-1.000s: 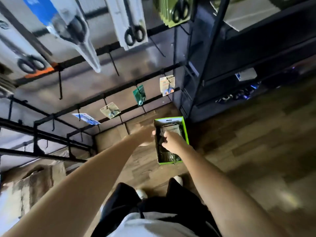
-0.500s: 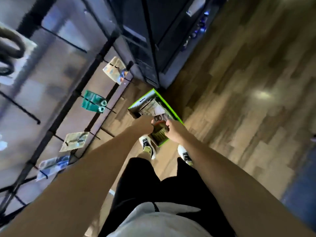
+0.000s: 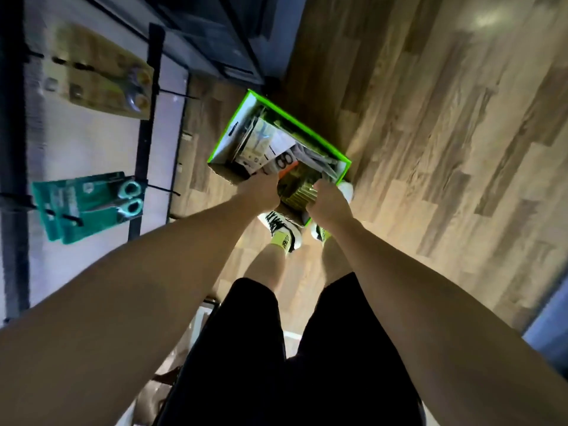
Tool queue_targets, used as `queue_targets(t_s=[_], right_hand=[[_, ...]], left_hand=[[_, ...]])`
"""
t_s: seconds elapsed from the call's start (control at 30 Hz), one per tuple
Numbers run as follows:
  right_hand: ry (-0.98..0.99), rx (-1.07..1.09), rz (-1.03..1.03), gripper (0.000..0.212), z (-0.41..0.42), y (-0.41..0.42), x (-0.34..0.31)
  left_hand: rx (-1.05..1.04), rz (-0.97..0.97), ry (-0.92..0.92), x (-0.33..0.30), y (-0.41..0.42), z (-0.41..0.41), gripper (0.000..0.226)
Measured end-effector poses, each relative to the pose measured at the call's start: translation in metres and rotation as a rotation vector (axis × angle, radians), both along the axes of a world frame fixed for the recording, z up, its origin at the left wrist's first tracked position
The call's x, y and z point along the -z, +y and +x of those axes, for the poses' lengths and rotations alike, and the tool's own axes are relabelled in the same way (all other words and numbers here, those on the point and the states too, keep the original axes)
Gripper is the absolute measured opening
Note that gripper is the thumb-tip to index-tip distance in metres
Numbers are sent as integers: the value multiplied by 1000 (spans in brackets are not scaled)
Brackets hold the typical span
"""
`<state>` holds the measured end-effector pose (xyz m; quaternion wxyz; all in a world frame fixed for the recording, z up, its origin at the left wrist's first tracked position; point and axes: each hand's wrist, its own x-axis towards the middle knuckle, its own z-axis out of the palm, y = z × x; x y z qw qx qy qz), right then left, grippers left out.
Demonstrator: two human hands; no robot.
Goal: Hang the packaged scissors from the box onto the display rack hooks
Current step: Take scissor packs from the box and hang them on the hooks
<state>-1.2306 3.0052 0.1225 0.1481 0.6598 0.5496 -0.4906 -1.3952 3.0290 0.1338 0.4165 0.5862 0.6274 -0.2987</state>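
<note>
Currently: left hand [image 3: 259,192] and right hand [image 3: 327,201] are both gripping, seemingly, an olive pack stack [image 3: 296,187] in the box [image 3: 229,130] | risk: neighbouring packs are snagging, spilling out.

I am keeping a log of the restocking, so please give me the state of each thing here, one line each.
green-edged box: open, on the floor, holding packages
olive stack of packages: in the box, gripped from both sides
left hand: holding the stack
right hand: holding the stack
teal scissors pack: hanging on a hook
tan scissors pack: hanging, blurred
</note>
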Motion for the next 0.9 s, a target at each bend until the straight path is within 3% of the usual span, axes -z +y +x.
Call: queue_targets(t_s=[0.13, 0.33, 0.57, 0.77, 0.9], right_hand=[[-9, 4, -22, 41, -2, -4, 66], [18, -32, -19, 39, -14, -5, 179], [18, -145, 56, 44, -42, 9, 311], [40, -140, 115, 59, -67, 23, 398], [-40, -79, 156, 72, -77, 36, 422]], left_hand=[[-24, -10, 11, 62, 4, 3, 55], [-120, 6, -7, 177, -7, -9, 36], [-255, -4, 12, 304, -21, -37, 31], [-257, 67, -33, 388, -36, -60, 32], [-305, 100, -77, 411, -42, -63, 28]])
